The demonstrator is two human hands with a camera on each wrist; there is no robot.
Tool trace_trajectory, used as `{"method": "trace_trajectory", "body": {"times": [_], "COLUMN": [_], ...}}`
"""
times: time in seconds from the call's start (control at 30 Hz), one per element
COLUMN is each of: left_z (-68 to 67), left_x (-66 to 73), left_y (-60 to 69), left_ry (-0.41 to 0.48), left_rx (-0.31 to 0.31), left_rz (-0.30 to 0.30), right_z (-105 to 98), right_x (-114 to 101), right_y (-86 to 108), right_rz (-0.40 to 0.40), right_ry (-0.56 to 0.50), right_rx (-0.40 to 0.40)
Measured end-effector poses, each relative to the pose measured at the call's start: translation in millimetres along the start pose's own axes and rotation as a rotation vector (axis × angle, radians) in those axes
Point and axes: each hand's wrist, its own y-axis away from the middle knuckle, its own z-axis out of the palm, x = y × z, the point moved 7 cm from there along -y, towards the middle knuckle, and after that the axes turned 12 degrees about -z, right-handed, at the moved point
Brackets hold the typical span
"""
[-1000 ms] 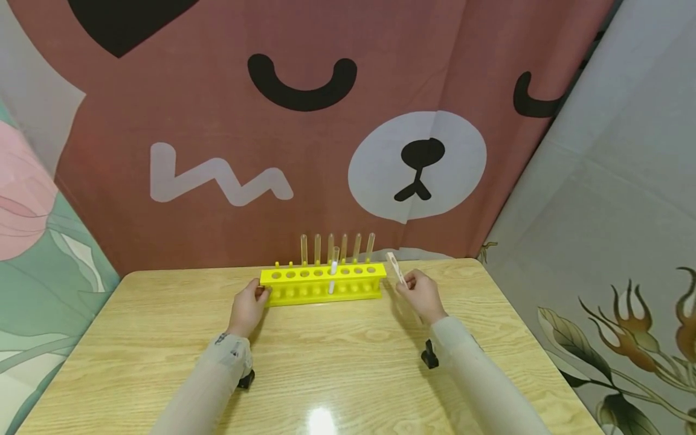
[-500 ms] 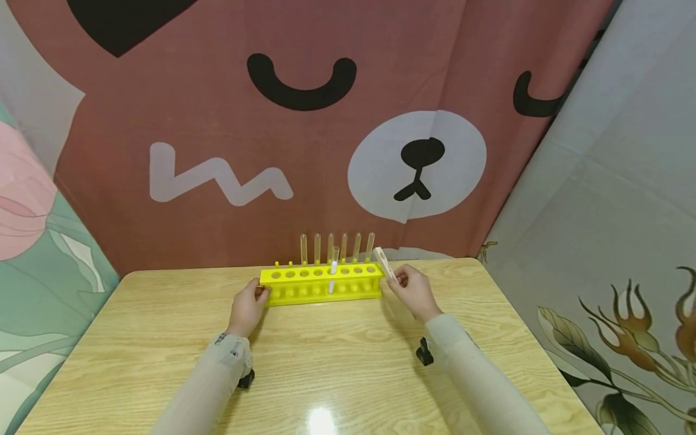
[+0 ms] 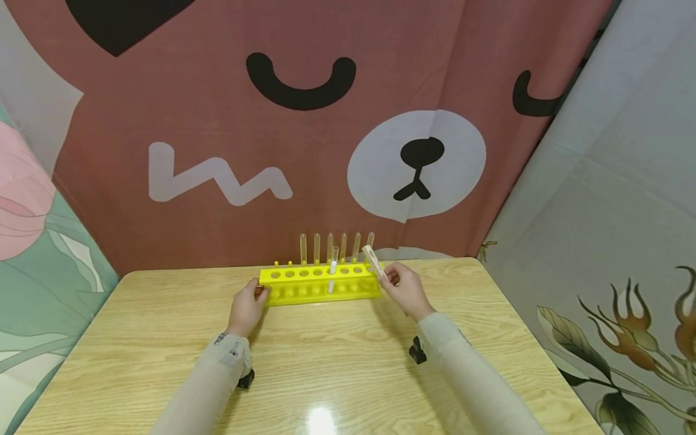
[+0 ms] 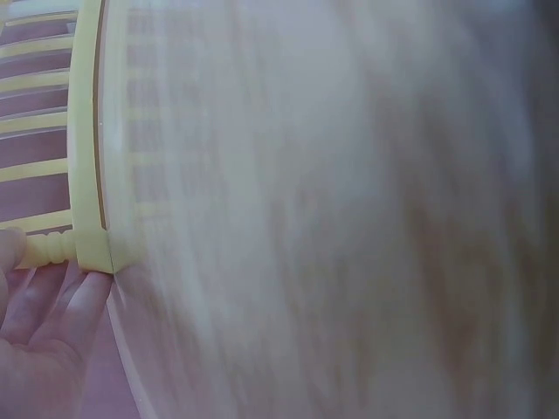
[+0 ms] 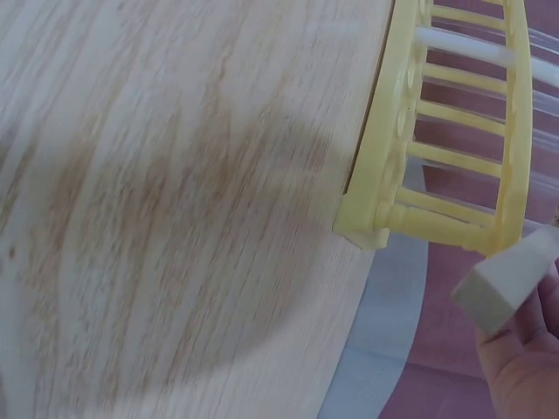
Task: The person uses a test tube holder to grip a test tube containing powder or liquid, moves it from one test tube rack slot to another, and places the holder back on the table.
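A yellow test tube rack (image 3: 321, 296) stands near the table's back edge. At its left end my left hand (image 3: 247, 308) grips the end post; thumb and fingers show there in the left wrist view. My right hand (image 3: 409, 292) pinches a wooden test tube clamp (image 3: 373, 260), whose tip leans over the rack's right end. In the right wrist view the clamp's blunt end (image 5: 502, 292) sticks out beside the rack. One test tube (image 3: 333, 267) with white contents stands in a middle hole. Several clear test tubes (image 3: 303, 249) sit upside down on the rear pegs.
The wooden table (image 3: 326, 362) carries the rack. Behind it hangs a reddish-brown curtain (image 3: 217, 235) with a bear print, close to the table's back edge. A pale floral curtain (image 3: 598, 241) borders the right side. Each wrist wears a black device (image 3: 417, 350).
My right hand has moved left with the clamp, from beside the rack to over its right end. The left hand and the rack have stayed in place.
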Motion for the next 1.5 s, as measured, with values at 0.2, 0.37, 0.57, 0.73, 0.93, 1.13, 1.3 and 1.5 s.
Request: {"method": "trace_trajectory", "body": {"times": [0.2, 0.37, 0.57, 0.73, 0.93, 1.13, 1.3, 1.5], "left_z": [-2.8, -2.5, -1.4, -1.7, -1.1, -0.6, 0.1, 0.2], "left_x": [0.6, 2.2, 1.5, 1.7, 1.6, 0.9, -1.0, -1.7], "left_y": [2.2, 2.6, 1.2, 1.0, 1.0, 1.1, 0.2, 0.1], "left_ry": [0.007, 0.009, 0.016, 0.02, 0.013, 0.008, -0.001, -0.003], "left_rx": [0.008, 0.014, 0.017, 0.019, 0.023, 0.023, 0.027, 0.024], "left_rz": [-0.009, 0.003, 0.009, 0.011, 0.02, 0.015, 0.013, 0.008], "right_z": [5.6, 8.5, 10.1, 10.5, 10.8, 13.1, 15.7, 19.3], "right_x": [-5.5, -9.8, -16.6, -18.7, -21.4, -27.9, -34.6, -39.2], "right_y": [-3.2, -6.9, -11.8, -15.5, -18.4, -20.4, -23.0, -26.2], "right_rz": [-0.005, -0.019, -0.029, -0.026, -0.035, -0.054, -0.075, -0.078], "right_ry": [-0.005, -0.007, -0.014, -0.013, -0.005, -0.004, 0.006, 0.01], "right_rx": [-0.01, -0.017, -0.027, -0.036, -0.052, -0.07, -0.072, -0.084]}}
